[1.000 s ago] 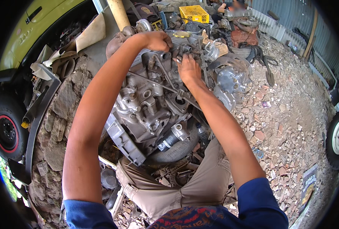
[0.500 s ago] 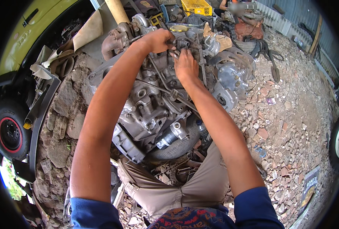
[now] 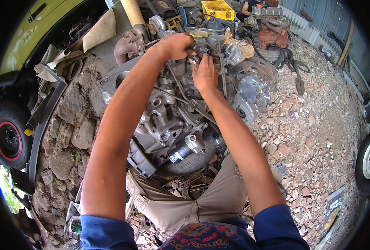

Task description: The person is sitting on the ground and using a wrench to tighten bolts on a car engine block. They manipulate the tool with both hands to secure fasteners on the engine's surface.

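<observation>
A grey metal engine block (image 3: 158, 121) lies in front of me, between my knees and the far clutter. My left hand (image 3: 178, 46) is at its far side, closed with the fingers curled downward; what they grip is hidden. Close beside it, my right hand (image 3: 205, 73) is closed too, its fingertips pinching at a small metal piece (image 3: 196, 61) too small to name. A short ribbed pipe stub (image 3: 203, 50) sits just beyond the fingertips. Long metal rods (image 3: 176, 80) slant across the engine near both wrists. A silver cylindrical part (image 3: 184, 151) is at the near end.
A tire (image 3: 189, 164) lies under the near end. A rusty curved pipe (image 3: 126, 46) stands at far left, a round metal housing (image 3: 253, 88) at right. Behind are a yellow crate (image 3: 217, 10) and another person (image 3: 246, 9). Rubble (image 3: 293, 154) covers the right ground; a stone wall (image 3: 70, 121) runs left.
The view has shifted slightly, so the scene sits a little differently in it. Both hands stay together at the same spot on the engine, with small finger movements.
</observation>
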The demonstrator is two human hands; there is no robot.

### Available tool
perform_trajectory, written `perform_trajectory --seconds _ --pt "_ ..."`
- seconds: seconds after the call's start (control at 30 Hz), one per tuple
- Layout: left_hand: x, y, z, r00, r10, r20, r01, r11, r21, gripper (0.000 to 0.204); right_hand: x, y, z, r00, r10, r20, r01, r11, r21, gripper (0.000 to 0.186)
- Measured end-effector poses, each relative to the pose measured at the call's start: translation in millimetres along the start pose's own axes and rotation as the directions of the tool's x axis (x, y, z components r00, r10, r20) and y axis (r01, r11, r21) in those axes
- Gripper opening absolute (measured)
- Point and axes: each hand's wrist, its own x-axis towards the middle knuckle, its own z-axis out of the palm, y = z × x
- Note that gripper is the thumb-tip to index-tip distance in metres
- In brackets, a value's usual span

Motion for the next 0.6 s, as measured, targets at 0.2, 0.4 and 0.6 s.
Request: perform_trajectory --seconds 0.2,0.4,0.6 --pt "-1 3 -2 1.000 -0.008 0.005 0.008 1.000 -0.004 0.023 4 4 -1 0.999 -0.042 0.005 0.042 0.998 0.042 0.040" --pt "-3 7 -3 0.998 -0.067 0.014 0.067 0.998 0.017 0.024 2 0 -4 1.000 -0.015 0.016 0.015 1.000 0.011 0.041" --pt "-4 9 -5 0.999 -0.042 -0.006 0.042 0.997 0.057 0.027 3 -1 -6 0.997 0.007 0.080 -0.001 0.997 -0.076 0.043"
